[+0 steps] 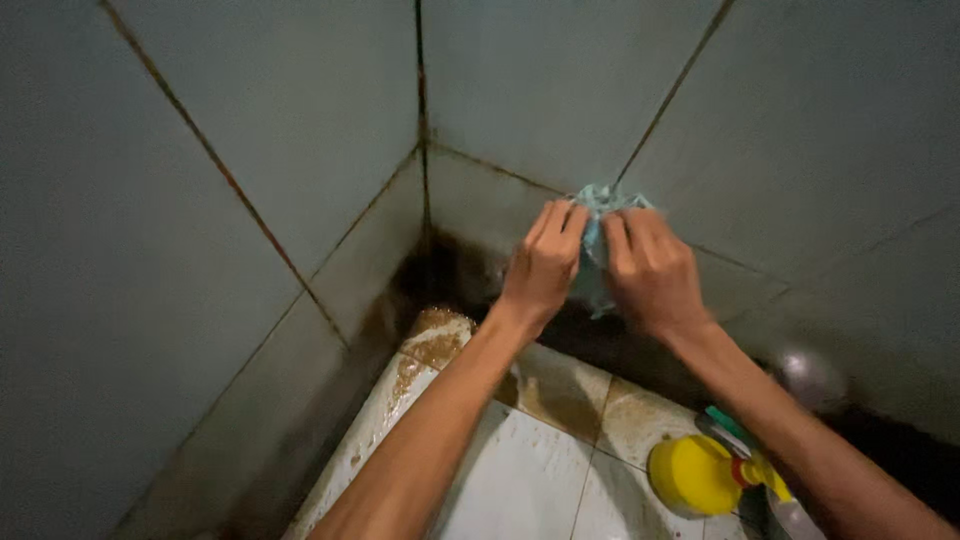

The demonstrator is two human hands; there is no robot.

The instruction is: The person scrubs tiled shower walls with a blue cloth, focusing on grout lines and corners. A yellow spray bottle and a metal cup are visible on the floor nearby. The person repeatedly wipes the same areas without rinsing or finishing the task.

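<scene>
Both my hands hold a crumpled light-blue cloth [598,200] up against the grey tiled wall [800,130], close to the room's corner. My left hand [543,262] grips the cloth's left side with its fingers curled. My right hand [652,270] pinches the right side, thumb toward the left hand. Most of the cloth is hidden behind my fingers; a bit hangs down between my hands.
A yellow spray bottle [700,473] with a red and green nozzle lies on the stained white floor tiles [520,470] at lower right. Dark grime runs along the base of the walls [450,275]. A round metal fitting [808,375] sits low on the right wall.
</scene>
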